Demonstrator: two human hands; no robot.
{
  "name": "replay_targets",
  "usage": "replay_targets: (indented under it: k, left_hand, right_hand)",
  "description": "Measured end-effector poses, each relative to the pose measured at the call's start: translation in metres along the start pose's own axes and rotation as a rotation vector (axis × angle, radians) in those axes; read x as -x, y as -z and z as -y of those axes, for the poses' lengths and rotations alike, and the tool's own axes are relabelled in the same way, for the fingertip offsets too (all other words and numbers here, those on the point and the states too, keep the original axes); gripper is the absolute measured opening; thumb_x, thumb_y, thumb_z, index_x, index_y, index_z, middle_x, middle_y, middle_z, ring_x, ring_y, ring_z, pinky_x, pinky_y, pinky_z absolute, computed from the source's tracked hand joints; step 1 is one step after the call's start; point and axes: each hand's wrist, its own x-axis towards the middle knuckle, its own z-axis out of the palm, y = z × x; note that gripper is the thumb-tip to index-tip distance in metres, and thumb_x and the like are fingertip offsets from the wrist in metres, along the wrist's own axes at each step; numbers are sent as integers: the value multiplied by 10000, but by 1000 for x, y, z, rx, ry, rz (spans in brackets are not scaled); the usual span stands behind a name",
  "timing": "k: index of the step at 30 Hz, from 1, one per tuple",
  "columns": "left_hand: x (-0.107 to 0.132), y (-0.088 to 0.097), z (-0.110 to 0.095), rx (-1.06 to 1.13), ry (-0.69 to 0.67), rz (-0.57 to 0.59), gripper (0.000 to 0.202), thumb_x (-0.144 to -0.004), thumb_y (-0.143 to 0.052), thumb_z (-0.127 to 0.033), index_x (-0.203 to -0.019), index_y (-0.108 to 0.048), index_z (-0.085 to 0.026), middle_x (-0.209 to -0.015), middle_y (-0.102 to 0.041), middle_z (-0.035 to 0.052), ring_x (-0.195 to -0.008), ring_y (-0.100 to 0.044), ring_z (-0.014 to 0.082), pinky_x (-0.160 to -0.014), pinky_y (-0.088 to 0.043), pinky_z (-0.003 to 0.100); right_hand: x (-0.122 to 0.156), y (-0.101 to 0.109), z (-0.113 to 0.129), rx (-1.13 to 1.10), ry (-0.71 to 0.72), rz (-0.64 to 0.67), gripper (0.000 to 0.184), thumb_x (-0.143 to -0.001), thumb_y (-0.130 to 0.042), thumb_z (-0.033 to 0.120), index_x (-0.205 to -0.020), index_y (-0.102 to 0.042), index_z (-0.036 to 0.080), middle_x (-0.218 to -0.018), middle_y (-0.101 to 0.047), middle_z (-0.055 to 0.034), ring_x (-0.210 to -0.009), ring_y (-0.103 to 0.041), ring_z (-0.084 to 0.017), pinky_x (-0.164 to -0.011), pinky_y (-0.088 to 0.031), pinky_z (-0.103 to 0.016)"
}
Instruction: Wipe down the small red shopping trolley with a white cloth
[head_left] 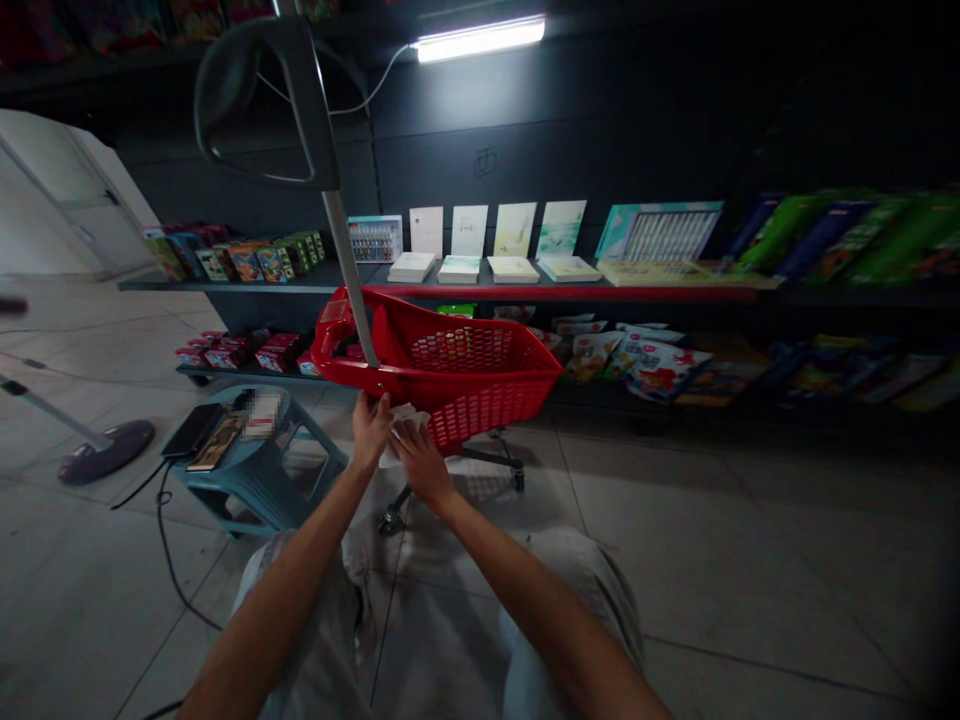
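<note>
Red plastic mesh shopping trolley (465, 385) sits on casters just ahead of the person's legs, near the low display shelf (247, 285). Risk: on smooth tile floor (675, 540) it could roll, or tip if loaded via the tall pole (346, 270), which leans up-left. Basket's long axis runs approx left-right, nose pointing right. Left hand (371, 430): fingers up against near rim, grip unclear. Right hand (421, 462): fingers part-curled over white paper scrap (405, 418), hold can't tell, paper may slip.
</note>
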Motion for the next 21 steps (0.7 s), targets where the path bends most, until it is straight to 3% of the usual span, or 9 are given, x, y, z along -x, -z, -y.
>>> replay_targets:
  k: [6,10,15,21]
  left_hand:
    - [-11,8,6,-30,-37,21,458,-871,-678,-576,-1088,-629,-176,-1085,-743,121,-1020,-722,254,-942,-553,396]
    - [-16,13,6,-109,-48,34,436,-876,-686,-556,-1077,-633,-173,-1060,-747,118,-978,-716,244,-912,-549,378]
    - [-18,15,3,-166,-80,18,426,-899,-666,-553,-1093,-645,-174,-1040,-752,109,-949,-710,237,-877,-551,360]
    - [-21,15,6,-190,-61,-15,412,-899,-669,-537,-1093,-648,-174,-1083,-741,113,-986,-704,246,-896,-547,365]
  right_hand:
    - [19,-8,-17,-7,175,89,581,-982,-502,99,-1549,-498,225,-1653,-420,-70,-1572,-323,-214,-1319,-201,-524]
    - [18,3,-34,-16,200,89,612,-947,-500,44,-1530,-525,227,-1641,-440,-70,-1572,-323,-199,-1326,-188,-512]
    - [10,38,-60,29,51,-46,727,-896,-430,-24,-1594,-441,177,-1682,-360,-99,-1612,-206,-219,-1322,-178,-560]
    - [4,82,-88,132,-204,-259,675,-937,-336,-11,-1586,-461,128,-1700,-320,-99,-1628,-124,-225,-1339,-140,-503]
